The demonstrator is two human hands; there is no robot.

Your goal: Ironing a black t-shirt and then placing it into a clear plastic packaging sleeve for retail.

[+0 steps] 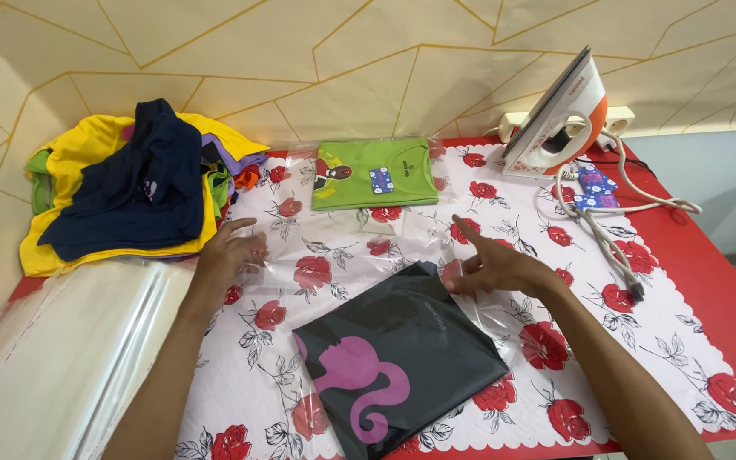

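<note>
Bagging being done: folded black shirt [398, 353] lying on clear plastic bag [342, 247], not yet inside. Left hand [230, 251] fingers spread, flat on bag; right hand [491, 266] half-open, nothing gripped. Green shirt [374, 173] already bagged; unfolded clothes pile [129, 183] remaining.

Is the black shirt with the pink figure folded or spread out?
Folded: the black shirt lies as a compact rectangle on the flowered cloth.
</note>
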